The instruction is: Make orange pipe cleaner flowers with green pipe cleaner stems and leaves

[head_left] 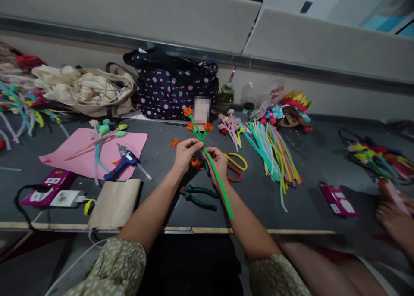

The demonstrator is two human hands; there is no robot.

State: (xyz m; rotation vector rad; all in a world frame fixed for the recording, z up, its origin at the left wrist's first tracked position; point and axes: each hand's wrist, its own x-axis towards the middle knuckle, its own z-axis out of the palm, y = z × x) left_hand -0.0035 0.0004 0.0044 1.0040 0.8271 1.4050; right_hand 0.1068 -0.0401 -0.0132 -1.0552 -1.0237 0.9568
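Note:
Both my hands meet over the middle of the dark table, pinching a green pipe-cleaner stem (220, 179). Orange pipe-cleaner flowers (188, 111) top its short branches. My left hand (187, 153) grips just below the branching point with thumb and fingers. Close beside it, my right hand (216, 160) is closed on the same stem, whose long end runs down over my right forearm. Loose orange flowers (196, 163) lie under my hands. Scissors with red and yellow handles (237, 162) are partly hidden behind my right hand. Dark green pliers (200, 196) lie nearer the table edge.
A blue glue gun (123, 164) rests on pink paper (76, 147) at left. Coloured pipe cleaners (274, 154) lie at right. A dotted bag (177, 89) and a green bottle (226, 95) stand behind. Another person's hand (393, 214) shows at far right.

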